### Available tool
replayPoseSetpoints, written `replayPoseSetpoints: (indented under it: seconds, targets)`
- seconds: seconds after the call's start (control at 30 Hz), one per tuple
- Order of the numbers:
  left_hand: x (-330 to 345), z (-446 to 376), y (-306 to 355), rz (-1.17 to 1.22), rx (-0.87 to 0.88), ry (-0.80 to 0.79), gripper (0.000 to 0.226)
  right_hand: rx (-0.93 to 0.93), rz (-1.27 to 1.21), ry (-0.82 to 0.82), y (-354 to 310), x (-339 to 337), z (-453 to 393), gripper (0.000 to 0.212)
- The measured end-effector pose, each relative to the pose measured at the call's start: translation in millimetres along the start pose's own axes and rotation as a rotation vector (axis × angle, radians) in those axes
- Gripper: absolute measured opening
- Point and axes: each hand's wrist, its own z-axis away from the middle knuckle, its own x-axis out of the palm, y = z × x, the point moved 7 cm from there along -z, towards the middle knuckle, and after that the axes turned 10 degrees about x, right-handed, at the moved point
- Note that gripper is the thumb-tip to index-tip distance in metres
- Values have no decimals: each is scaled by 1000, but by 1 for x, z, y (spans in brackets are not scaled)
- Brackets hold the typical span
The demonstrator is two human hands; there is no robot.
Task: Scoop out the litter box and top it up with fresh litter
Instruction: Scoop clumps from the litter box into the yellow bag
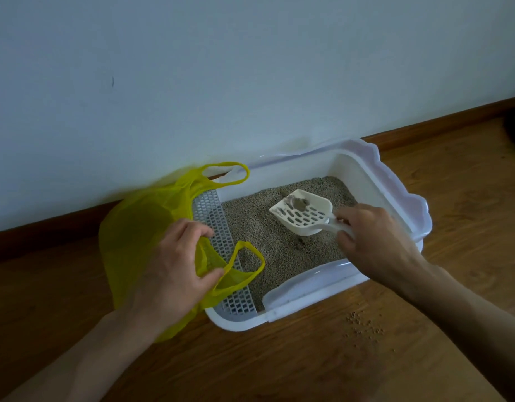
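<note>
White rectangular plastic litter box with a scalloped rim (407, 198): set on the brown wooden floor (453, 175), its far side against the pale wall (192, 68) and dark wooden skirting board (424, 123). A white perforated grid panel (212, 224) is fitted along its left end.

Grey granular litter (259, 227): spread across the box floor.

White slotted plastic litter scoop (301, 211): held raised above the litter near the right half of the box, blade pointing left. A grey clump (298, 203) is seen lying in the blade.

Translucent yellow plastic carrier bag with loop handles (134, 227): placed at the left end of the box, partly draped over the grid panel.

Right hand (378, 242): the scoop's handle is gripped, fingers curled round it.

Left hand (175, 268): the bag's edge near one handle is pinched between thumb and curled fingers.

Scattered litter grains (363, 326): lying on the floor just in front of the box.
</note>
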Motion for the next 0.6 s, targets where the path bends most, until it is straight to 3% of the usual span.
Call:
replayPoseSetpoints:
  seconds: [0.6]
  targets:
    - [-9,3,-1,-8,-6,25,61,-67,-25,22,-12,-6,9,7]
